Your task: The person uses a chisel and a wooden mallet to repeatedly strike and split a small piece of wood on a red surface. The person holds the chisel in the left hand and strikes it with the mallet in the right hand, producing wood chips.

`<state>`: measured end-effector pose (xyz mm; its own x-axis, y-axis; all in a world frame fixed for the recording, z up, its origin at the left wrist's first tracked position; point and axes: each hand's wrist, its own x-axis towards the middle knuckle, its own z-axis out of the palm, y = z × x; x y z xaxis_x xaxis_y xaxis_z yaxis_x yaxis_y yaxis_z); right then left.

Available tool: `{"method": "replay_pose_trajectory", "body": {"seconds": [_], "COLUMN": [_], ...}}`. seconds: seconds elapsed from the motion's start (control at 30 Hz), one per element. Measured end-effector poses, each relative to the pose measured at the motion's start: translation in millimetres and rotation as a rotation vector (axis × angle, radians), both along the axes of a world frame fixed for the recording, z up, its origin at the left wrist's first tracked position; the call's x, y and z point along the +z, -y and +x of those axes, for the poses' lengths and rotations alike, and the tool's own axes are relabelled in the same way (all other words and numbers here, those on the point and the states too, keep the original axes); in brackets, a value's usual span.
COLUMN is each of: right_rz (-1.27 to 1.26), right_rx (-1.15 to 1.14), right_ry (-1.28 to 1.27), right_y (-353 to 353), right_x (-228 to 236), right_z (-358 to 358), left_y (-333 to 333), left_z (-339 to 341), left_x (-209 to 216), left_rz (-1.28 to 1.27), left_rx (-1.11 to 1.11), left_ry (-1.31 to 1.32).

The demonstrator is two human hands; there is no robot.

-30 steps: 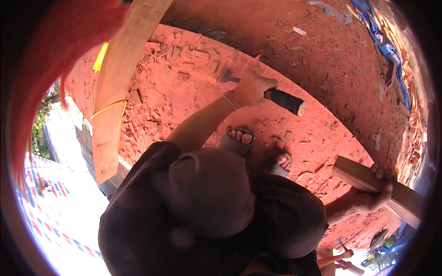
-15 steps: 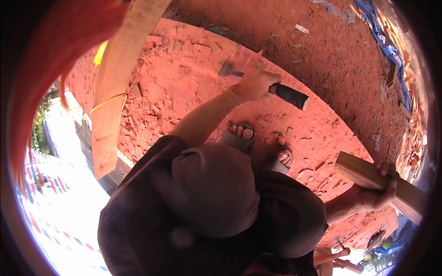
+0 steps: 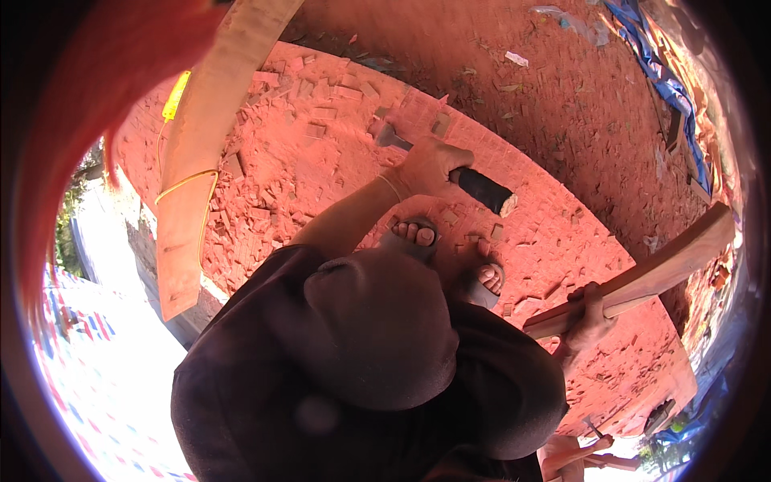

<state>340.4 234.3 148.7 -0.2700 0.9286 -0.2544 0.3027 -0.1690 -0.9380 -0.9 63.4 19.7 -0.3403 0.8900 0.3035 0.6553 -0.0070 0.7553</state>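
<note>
My left hand [image 3: 434, 166] is closed around a chisel with a flared metal blade [image 3: 389, 136] and a black-wrapped handle [image 3: 486, 191] that has a bare wooden end. The blade points far left, over the chip-strewn red ground. My right hand [image 3: 590, 321] grips a long wooden board [image 3: 642, 277] from below, near its closer end. The board slants up to the far right, and my knee partly hides its near end. My dark-clothed knees [image 3: 377, 329] and sandalled feet [image 3: 416, 234] are between the hands.
A long plank [image 3: 181, 233] with a yellow cord [image 3: 189, 183] around it stands at the left. Wood chips [image 3: 321, 112] cover the red ground. Blurred red fabric [image 3: 120, 72] fills the upper left. A blue sheet [image 3: 671, 88] lies far right. Another person's arm [image 3: 574, 454] shows bottom right.
The board in my right hand has swung from slanting down to the right to slanting up to the right, and that hand has moved left. My left hand has shifted slightly left and nearer.
</note>
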Motion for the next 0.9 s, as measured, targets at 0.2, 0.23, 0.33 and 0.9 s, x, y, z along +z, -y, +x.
{"method": "replay_pose_trajectory", "body": {"seconds": [0.2, 0.23, 0.33, 0.9], "right_rz": [0.222, 0.347, 0.294, 0.126], "right_rx": [-0.206, -0.218, -0.015, -0.287], "right_ry": [-0.4, -0.525, -0.757, -0.624], "right_y": [-69, -71, -42, 5], "right_x": [96, 111, 120, 92], "right_z": [-13, -28, -83, -109], "left_y": [-3, -4, -4, 1], "left_z": [6, 2, -10, -19], "left_x": [-11, -12, -9, -7], "left_rz": [0.035, 0.043, 0.033, -0.042], "left_rx": [0.112, 0.102, 0.121, 0.06], "left_ry": [-0.056, -0.062, -0.074, -0.034]}}
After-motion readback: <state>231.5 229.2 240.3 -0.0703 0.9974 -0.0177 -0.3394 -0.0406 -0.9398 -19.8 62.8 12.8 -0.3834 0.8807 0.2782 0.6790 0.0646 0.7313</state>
